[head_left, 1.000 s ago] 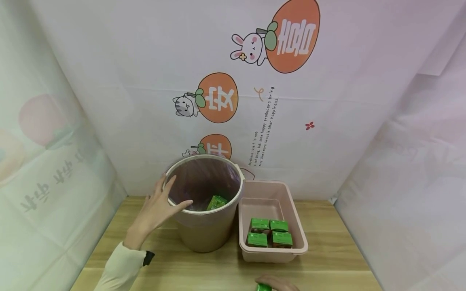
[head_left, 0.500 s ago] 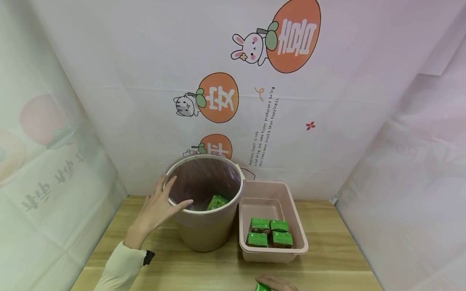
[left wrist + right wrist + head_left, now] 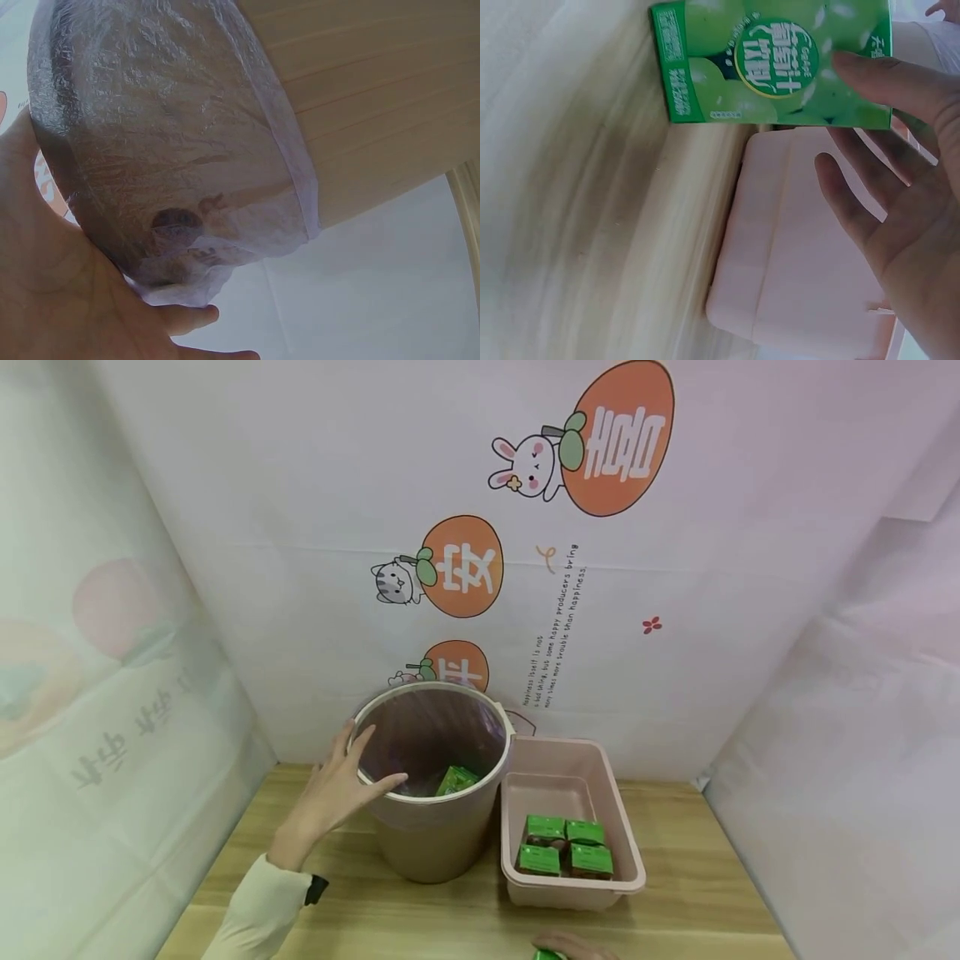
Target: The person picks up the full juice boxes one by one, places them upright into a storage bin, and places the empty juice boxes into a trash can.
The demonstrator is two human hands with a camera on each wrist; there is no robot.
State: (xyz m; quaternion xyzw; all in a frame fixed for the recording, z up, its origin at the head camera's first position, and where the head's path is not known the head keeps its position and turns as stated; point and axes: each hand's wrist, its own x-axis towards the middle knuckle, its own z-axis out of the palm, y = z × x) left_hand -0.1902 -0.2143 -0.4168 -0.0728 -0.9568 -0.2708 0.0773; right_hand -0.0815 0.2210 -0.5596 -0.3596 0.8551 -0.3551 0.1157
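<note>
At the rim of a beige bin (image 3: 431, 847) rests my left hand (image 3: 333, 797), its fingers spread and fairly straight. A clear plastic liner (image 3: 187, 97) is folded over that rim, close against the palm in the left wrist view. Inside the bin lies a green pack (image 3: 456, 780), partly hidden by the near rim. My right hand (image 3: 911, 165) pinches a green grape juice box (image 3: 772, 64) between thumb and fingers, in front of a pink tub. Only the top of this hand shows at the bottom edge of the head view.
The pink tub (image 3: 570, 895) stands right of the bin, with several green-topped juice boxes (image 3: 591, 860) grouped in its near half. Both containers stand on a wooden table (image 3: 420, 918), backed by a printed white sheet (image 3: 300, 610) and flanked by pale side sheets.
The head view has shifted slightly, so the whole scene sits a little further right and lower. Both hands keep nearly the same places, and the right still holds the juice box.
</note>
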